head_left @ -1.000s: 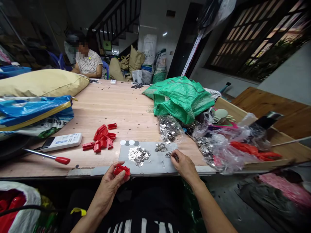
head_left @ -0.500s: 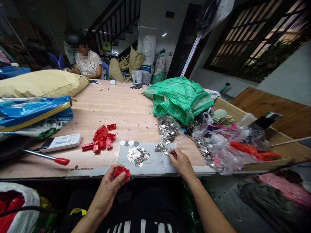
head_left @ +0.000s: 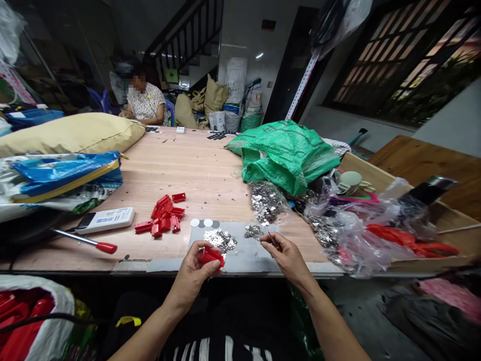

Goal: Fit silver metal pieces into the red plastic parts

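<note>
My left hand point(head_left: 197, 273) is closed around a red plastic housing point(head_left: 211, 256), held over the front edge of the grey mat point(head_left: 246, 258). Fingers and thumb cover part of the housing. My right hand point(head_left: 285, 255) pinches a thin dark tool point(head_left: 275, 242) that looks like tweezers, over the mat's right side. Whether its tip holds a piece is too small to tell. Beside that hand lies a small heap of metal pieces point(head_left: 253, 231). A larger heap of shiny flat metal pieces point(head_left: 222, 239) spreads behind the left hand.
Several red housings point(head_left: 164, 215) lie loose to the left, near a white box-shaped device point(head_left: 107, 219) and a red-tipped lever point(head_left: 105, 247). A bag of metal parts point(head_left: 267, 200), a green sack point(head_left: 289, 153) and plastic bags crowd the right. Another person point(head_left: 148, 105) sits at the far side.
My left hand has lifted the red housing up and right, over the mat's edge. The right hand has turned slightly, showing the dark tool. The view has shifted a little left.
</note>
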Demonstrator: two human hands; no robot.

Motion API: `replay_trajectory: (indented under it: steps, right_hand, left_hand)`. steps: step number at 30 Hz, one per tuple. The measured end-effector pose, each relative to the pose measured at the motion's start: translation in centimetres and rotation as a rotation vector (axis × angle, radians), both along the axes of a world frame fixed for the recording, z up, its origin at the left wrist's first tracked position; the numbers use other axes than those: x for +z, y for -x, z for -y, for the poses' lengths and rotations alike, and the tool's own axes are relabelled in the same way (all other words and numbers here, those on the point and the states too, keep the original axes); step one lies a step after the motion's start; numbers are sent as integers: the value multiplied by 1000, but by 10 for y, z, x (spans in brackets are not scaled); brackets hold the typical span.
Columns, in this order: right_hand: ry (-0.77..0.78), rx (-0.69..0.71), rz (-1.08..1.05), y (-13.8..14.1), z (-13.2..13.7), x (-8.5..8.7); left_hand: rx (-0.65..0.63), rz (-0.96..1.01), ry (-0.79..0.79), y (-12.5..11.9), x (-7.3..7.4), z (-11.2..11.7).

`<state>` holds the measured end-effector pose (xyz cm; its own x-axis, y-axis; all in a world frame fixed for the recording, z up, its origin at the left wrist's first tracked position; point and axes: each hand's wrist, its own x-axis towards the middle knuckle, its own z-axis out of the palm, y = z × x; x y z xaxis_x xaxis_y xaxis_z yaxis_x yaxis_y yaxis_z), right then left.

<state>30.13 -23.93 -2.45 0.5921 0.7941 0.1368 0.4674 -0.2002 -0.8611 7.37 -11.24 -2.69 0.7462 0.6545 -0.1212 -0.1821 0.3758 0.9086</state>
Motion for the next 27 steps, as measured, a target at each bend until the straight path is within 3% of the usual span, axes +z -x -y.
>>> replay_trajectory:
  steps: [5,10,15,21,27]
  right_hand:
    - [11,104,-9,35,-5,17]
    - [43,242,104,74,-21,22]
    - [-15,317,206,91,-34,25]
    - [-82,393,336,96,-40,23]
    - [-84,403,250,103,-45,21]
  left_hand:
    - [133,-78,-343,5,-10,1]
    - [227,-150,-610,13,-10,1]
    - [288,-204,-868,19,-11,1]
    - [303,-175,-977,20,-12,4]
    - [323,-145,-938,20,-14,4]
